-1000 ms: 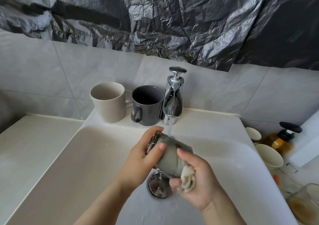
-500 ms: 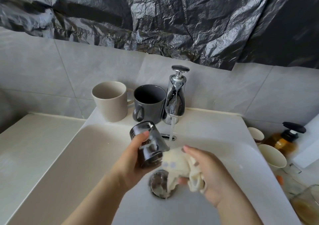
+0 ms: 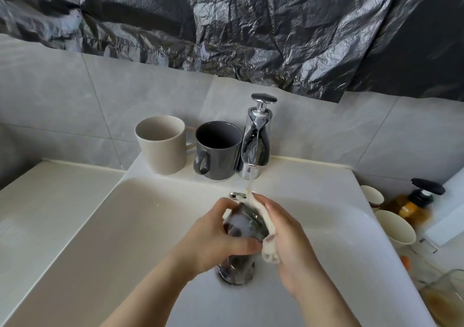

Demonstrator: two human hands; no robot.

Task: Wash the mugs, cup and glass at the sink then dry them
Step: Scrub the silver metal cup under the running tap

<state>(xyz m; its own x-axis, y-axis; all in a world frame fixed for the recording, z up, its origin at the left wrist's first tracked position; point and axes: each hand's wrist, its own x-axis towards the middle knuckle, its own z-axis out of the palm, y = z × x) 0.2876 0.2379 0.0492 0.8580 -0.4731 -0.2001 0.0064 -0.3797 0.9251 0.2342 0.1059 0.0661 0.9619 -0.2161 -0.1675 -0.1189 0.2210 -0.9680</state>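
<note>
Plastic sheet: black, crumpled, hangs across the whole top of the wall.
Wall tiles: pale grey, below the sheet, behind the sink.
Sink: white basin, fills the middle and foreground.
Counter: white, flat, joins the sink on the left.
Left hand: wraps around the dark tumbler from the left, thumb laid across the near side, fingers curled over the top.
Right hand: cups the cloth against the tumbler's right side, fingers curved over it, fingertips under the water.
Beige mug: upright on the back ledge, left of the grey mug, handle toward it.
Grey mug: upright on the ledge, just beside the tap, handle to the front left.
Tap: chrome, at the back centre of the sink, running.
Soap bottle: amber with a black pump, on the right (next to two pale cups).
Dark tumbler: over the basin above the drain, between both hands, sudsy; glass or metal is hard to tell through the blur.
Cloth: cream, pressed between right palm and tumbler, lower end hanging free.
Drain: chrome, partly hidden below the tumbler.
Water stream: thin, falls from the tap onto the cloth's top edge.
</note>
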